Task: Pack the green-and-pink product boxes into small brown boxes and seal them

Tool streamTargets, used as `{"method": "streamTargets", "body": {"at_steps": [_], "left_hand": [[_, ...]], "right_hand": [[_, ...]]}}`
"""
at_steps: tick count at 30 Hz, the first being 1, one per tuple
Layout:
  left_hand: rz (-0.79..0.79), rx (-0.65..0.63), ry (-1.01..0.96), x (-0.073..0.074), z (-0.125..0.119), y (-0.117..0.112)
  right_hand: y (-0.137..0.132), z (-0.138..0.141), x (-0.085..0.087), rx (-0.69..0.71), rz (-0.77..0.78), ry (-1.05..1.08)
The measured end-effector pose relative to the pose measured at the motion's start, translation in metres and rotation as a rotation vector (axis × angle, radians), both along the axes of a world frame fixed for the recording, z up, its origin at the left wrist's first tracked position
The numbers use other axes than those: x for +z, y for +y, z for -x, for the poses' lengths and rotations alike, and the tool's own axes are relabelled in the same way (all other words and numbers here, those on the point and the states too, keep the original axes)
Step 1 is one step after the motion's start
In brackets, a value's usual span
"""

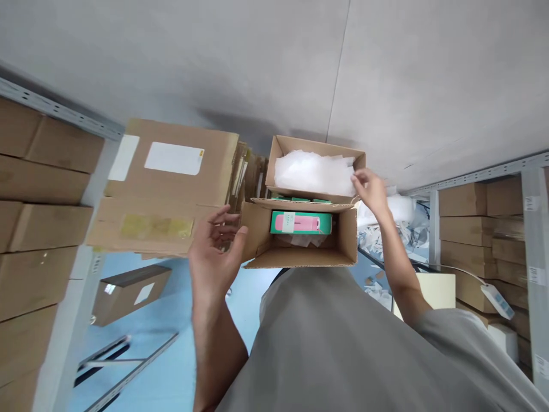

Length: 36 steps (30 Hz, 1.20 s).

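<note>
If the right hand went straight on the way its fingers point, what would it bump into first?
Probably the crumpled white packing sheeting in the farther brown cardboard box; the right hand seems at the sheeting's edge, though depth is unclear.

Even, diffuse light of middling brightness falls from above, its source outside the frame, leaving a soft grey shadow on the pale wall [398, 74] at upper centre, while the white wrap [315, 171] shows nearly washed out and the inside of the near open box [300, 257] sinks into brownish shade. Wide-angle distortion leans the left upright [77, 320] and the right upright [534, 257] at the frame's sides. The centre is fairly crisp, but the left hand [217, 246] looks slightly smeared, and detail softens over the blue floor [158, 372] at lower left.
</note>
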<state>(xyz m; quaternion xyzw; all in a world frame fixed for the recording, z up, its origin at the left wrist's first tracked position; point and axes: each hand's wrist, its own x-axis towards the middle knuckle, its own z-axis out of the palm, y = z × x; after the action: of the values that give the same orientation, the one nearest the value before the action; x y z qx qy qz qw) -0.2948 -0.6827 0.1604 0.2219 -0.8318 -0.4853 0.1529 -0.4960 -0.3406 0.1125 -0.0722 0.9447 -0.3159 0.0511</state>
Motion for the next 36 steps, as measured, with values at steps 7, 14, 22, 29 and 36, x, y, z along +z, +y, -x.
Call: {"method": "streamTargets", "body": {"at_steps": [7,14,22,29,36], "left_hand": [[0.279,-0.144,0.043,0.017,0.021,0.019],[0.347,-0.267,0.022,0.012,0.016,0.027],[0.335,-0.291,0.033,0.007,0.015,0.027],[0.303,-0.306,0.049,0.004,0.015,0.029],[0.3,-0.249,0.13,0.008,0.014,0.033]], "right_hand": [[-0.075,0.094,-0.094,0.373,-0.519,-0.462],[-0.087,0.077,-0.104,0.483,-0.592,-0.465],[-0.047,0.059,-0.029,0.426,-0.393,-0.116],[-0.007,-0.029,0.096,0.357,-0.037,0.35],[-0.012,-0.123,0.153,0.432,0.223,0.512]]}}
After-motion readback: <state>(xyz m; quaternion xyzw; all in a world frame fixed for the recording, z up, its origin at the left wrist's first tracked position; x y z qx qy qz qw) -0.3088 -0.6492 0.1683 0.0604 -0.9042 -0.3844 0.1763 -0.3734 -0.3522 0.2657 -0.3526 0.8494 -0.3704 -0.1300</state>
